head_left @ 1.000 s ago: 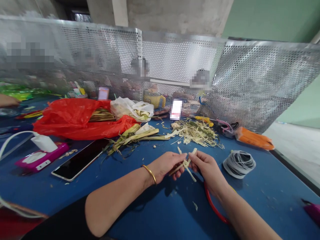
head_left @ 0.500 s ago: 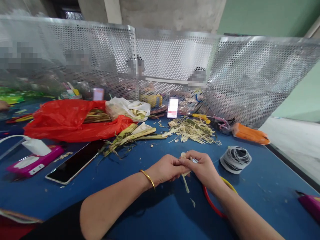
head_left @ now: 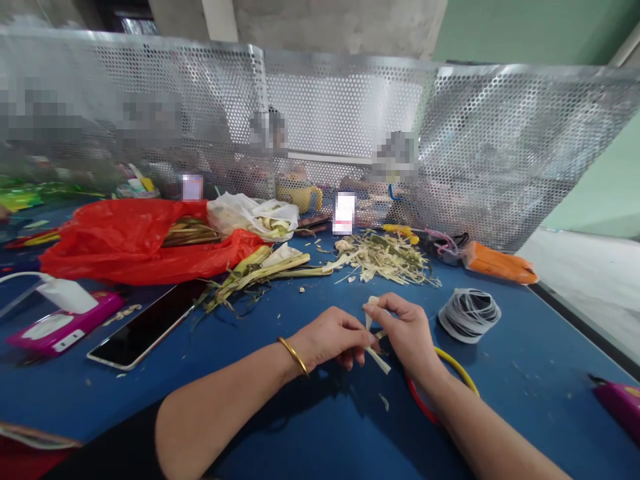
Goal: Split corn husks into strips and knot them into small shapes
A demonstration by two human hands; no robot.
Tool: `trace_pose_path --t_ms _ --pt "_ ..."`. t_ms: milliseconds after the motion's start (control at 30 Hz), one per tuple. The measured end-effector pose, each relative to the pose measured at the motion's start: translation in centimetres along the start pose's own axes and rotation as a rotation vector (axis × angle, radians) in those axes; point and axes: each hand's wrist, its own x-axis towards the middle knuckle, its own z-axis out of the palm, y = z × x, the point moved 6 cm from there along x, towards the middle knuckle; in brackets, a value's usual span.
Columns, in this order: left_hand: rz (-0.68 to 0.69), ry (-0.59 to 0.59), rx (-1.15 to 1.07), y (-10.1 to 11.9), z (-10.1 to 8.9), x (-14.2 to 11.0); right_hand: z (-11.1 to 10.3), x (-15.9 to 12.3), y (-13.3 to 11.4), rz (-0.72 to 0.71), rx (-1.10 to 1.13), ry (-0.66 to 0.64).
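Both forearms reach in from the bottom edge and meet over the middle of the blue tabletop (head_left: 310,427). Left hand (head_left: 333,337), gold bangle (head_left: 294,355) at the wrist, is knuckles-up with fingers curled under; its grip is pinched shut on the lower part of a pale leaf strip (head_left: 373,333). Right hand (head_left: 407,327) sits just beside it, thumb and forefinger clamped on the strip's upper end, which pokes up above the fingertips. The strip's loose tail hangs below both hands, just above the tabletop. Hands nearly touching each other. A small pale scrap (head_left: 384,401) lies on the tabletop under them.

Red and yellow rings (head_left: 457,367) lie under the right wrist, partly hidden by the arm. A coil of white bands (head_left: 469,313) sits near the right hand, to its right.

Containers: red plastic bag (head_left: 125,240) at back left, open toward the middle, holds a bundle of dried green-brown leaves. White plastic bag (head_left: 250,215) touching it holds pale cut leaf pieces. Loose green stalks (head_left: 255,270) spill out in front of the red bag. A heap of shredded trimmings (head_left: 385,257) lies loose behind the hands, not in anything. Yellow mug (head_left: 300,195) stands by the perforated metal screen (head_left: 350,120); contents can't be told.

Far left: phone (head_left: 145,327) face-up, pink wipes pack (head_left: 60,323). Orange packet (head_left: 500,267) at back right.
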Motion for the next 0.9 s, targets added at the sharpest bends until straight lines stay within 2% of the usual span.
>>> trace_pose_path --t_ms 167,300,400,533,633,767,833,900 --pt "0.035 0.158 -0.098 0.6 -1.8 0.3 -0.5 0.4 1.3 0.182 0.219 0.017" --pt "0.037 0.182 -0.089 0.8 -2.4 0.6 1.2 0.2 1.8 0.280 0.375 -0.172" --pt "0.049 0.166 -0.071 1.1 -2.3 0.6 2.0 0.7 0.9 0.255 0.412 -0.209" --pt "0.097 0.178 -0.121 1.6 -2.5 0.5 2.2 2.0 -0.1 0.228 0.351 -0.143" --pt "0.138 0.184 -0.142 1.9 -2.8 0.5 2.1 2.7 0.1 0.220 0.360 -0.079" --pt "0.073 0.186 -0.231 1.5 -3.0 0.6 1.0 2.9 0.8 0.237 0.355 -0.051" --pt "0.052 0.216 -0.330 1.6 -3.5 0.5 -0.6 3.0 0.5 0.169 0.248 0.049" --pt "0.066 0.235 -0.428 1.9 -4.0 0.5 -2.2 2.8 -0.6 0.017 0.076 0.175"
